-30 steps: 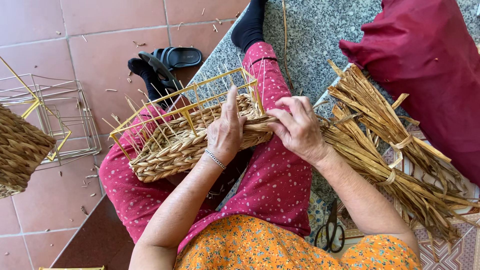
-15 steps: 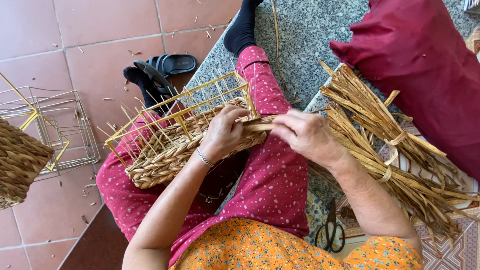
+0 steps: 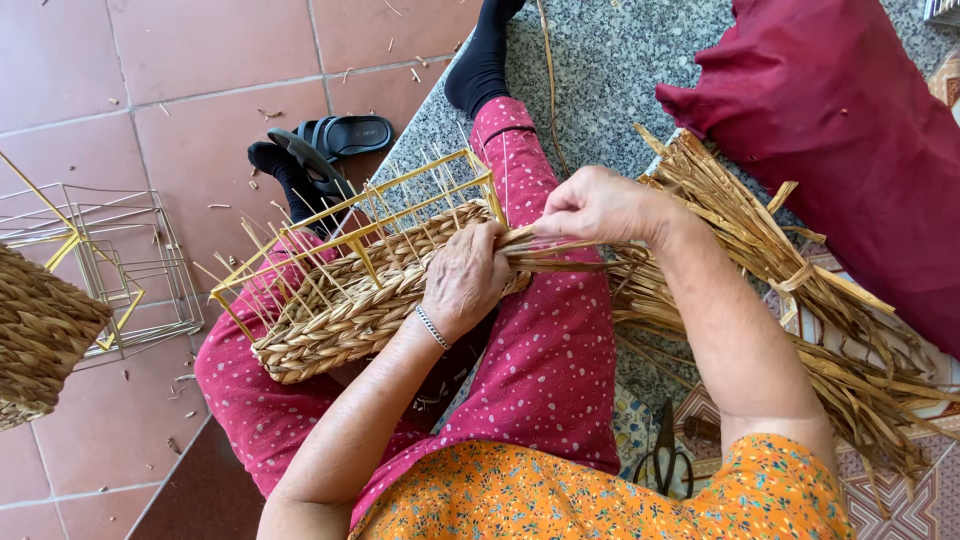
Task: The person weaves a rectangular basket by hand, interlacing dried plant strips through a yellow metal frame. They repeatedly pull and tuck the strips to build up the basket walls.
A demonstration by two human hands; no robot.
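A half-woven straw basket (image 3: 340,300) on a yellow wire frame (image 3: 350,215) rests across my lap in the head view. My left hand (image 3: 465,280) presses on the basket's woven right end, a bracelet on its wrist. My right hand (image 3: 595,205) pinches a few straw strands (image 3: 555,250) that run from the basket's end, pulled taut to the right. A big bundle of dried straw (image 3: 760,270) lies on the stone ledge just right of my right arm.
A dark red cushion (image 3: 840,120) sits at the upper right. Black scissors (image 3: 665,455) lie by my right hip. Bare wire frames (image 3: 100,250) and a finished woven basket (image 3: 40,340) stand on the tiled floor at left, near black sandals (image 3: 340,135).
My right hand has drawn the strands out to the right, away from the basket. My left hand has stayed on the basket's end, and the view has shifted slightly.
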